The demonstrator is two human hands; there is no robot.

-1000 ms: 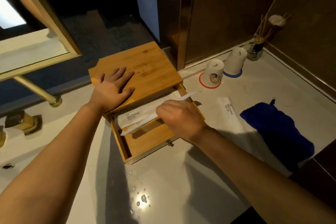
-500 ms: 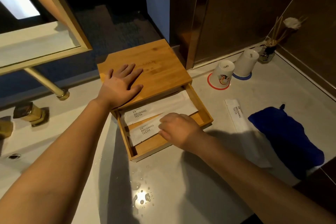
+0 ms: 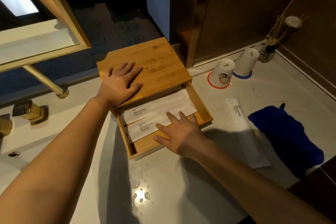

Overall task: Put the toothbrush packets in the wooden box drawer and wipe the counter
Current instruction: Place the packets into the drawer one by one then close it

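- Third white paper toothbrush packet [image 3: 241, 125]: lies on the pale marble tabletop [image 3: 181, 187] toward its right edge; its near end sits in shadow and is hard to make out.
- Dark blue cloth [image 3: 289, 140]: crumpled, just right of that packet; near corner indistinct.
- Rectangular bamboo wooden box [image 3: 160, 67]: pull-out drawer [image 3: 201, 102] open, holding two flat white packets [image 3: 160, 109] side by side, printed "BRUSHING TEETH".
- Left hand [image 3: 120, 83]: flat, fingers spread, pressing the box lid.
- Right hand [image 3: 180, 132]: fingers straight and spread over the drawer, gripping nothing; covers the packets' right ends.
- Water droplets [image 3: 141, 196]: glossy, near the front edge.
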